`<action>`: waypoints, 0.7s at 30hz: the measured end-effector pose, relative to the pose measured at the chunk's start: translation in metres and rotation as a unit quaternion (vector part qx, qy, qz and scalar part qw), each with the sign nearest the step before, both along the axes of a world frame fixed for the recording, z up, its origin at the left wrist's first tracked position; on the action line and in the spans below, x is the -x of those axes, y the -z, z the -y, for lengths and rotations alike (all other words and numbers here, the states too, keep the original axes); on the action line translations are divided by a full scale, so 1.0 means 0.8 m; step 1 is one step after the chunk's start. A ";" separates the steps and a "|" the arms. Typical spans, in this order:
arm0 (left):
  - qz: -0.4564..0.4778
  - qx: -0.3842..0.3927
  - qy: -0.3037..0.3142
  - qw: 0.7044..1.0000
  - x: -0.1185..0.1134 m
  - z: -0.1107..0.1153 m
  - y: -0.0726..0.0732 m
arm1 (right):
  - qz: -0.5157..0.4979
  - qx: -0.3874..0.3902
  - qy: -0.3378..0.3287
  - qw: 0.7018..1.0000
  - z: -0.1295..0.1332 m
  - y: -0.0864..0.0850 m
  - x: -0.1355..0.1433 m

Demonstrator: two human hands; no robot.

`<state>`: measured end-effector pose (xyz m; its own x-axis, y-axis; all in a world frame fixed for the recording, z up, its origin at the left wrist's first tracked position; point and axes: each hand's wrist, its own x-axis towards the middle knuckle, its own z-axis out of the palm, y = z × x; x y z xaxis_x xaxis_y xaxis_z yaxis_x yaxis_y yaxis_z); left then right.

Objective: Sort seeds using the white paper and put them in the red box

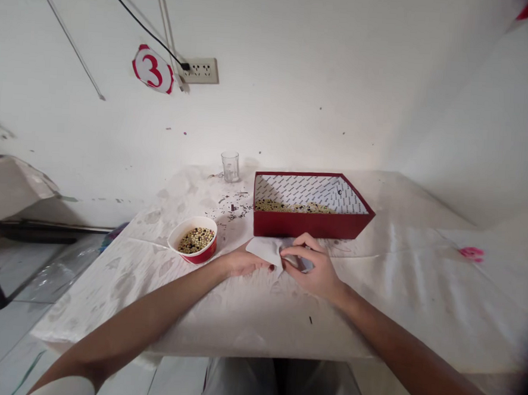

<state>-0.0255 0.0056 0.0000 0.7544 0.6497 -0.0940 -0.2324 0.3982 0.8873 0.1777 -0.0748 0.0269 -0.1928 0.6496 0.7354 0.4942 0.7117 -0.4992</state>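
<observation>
A thin white sheet (263, 249), paper or cloth I cannot tell, is between my hands in front of the red box. My left hand (244, 263) is closed on it from the left, its fingers partly hidden under the sheet. On the other side, my right hand (315, 271) pinches the sheet's gathered edge between thumb and fingers. Just behind them stands the dark red box (307, 225), with mixed grains and beans (294, 208) along its bottom. A red and white paper bowl (205, 255) of mixed beans (196, 240) is left of my left hand.
A clear glass (230, 167) stands at the back by the wall. Dark scraps (234, 207) lie scattered between it and the box. A pale patterned cloth (150, 310) covers the table. Above, a wall socket (202, 71) has a black cable plugged in.
</observation>
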 end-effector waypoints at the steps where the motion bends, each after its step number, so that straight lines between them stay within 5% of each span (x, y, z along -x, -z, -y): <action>1: 0.001 -0.003 0.000 1.000 0.000 0.000 0.001 | 0.000 0.004 -0.005 1.000 0.000 0.002 0.000; 21: -0.004 -0.054 -0.007 0.999 -0.002 0.010 -0.010 | 0.033 -0.023 0.045 0.998 0.004 0.000 0.000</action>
